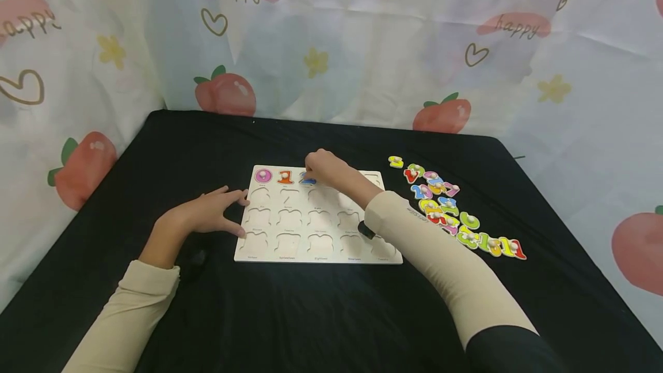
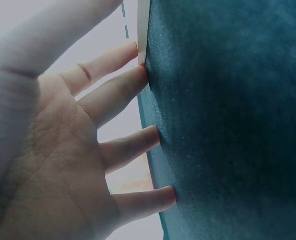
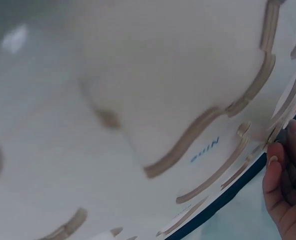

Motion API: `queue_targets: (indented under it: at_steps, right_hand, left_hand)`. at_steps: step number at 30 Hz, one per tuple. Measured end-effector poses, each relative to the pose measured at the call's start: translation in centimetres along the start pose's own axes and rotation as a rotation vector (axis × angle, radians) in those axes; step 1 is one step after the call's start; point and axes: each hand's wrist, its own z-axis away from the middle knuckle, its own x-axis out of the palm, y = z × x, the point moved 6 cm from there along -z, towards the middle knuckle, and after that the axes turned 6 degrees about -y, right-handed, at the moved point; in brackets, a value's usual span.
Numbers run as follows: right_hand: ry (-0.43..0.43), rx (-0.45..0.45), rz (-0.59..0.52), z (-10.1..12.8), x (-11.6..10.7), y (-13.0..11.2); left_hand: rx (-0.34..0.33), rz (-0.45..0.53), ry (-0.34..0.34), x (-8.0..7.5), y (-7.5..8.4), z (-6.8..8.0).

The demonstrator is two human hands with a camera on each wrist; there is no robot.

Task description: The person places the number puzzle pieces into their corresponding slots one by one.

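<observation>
A white wooden puzzle board [image 1: 318, 246] is laid flat at the centre of the head view, on a black tablecloth [image 1: 207, 315]. Its recesses are arranged in rows, and most are seen unfilled. In the top row, a pink zero piece [image 1: 263, 175] and an orange one piece [image 1: 285, 177] are seated in the two leftmost recesses, apparently so that the sequence is built from left to right.

A blue number piece [image 1: 308, 179] is held at the third recess of the top row, just right of the orange piece. It is pinched by the right hand [image 1: 325, 167], whose fingers are curled down over it; the exact fingertip contact is hidden beneath the hand. The right forearm is extended diagonally from the lower right of the frame across the board's right half. In the right wrist view, only curled fingertips [image 3: 283, 175] are shown at the right edge, beside the board's edge.

The left hand [image 1: 207, 212] is laid at the board's left edge, evidently to keep the board from sliding. Its fingers are spread and straight, with the tips pressed against the board edge and cloth, as is confirmed in the left wrist view [image 2: 137, 140].

The remaining coloured number pieces [image 1: 450, 209] are kept in a loose diagonal heap at the right of the frame, well apart from the board but within reach of the right hand. A strawberry-print curtain [image 1: 331, 45] is hung behind.
</observation>
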Motion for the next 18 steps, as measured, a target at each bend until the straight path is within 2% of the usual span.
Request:
queue_targets:
  at_steps: [10,18]
  right_hand:
    - [0.006,0.024,-0.019,0.08,0.02,-0.28]
    - [0.0,0.058,-0.092,0.23,0.35,0.06]
  left_hand:
    - [-0.009,0.001,-0.002,-0.07,0.06,-0.02]
    - [-0.002,0.014,-0.005,0.01,0.14,0.05]
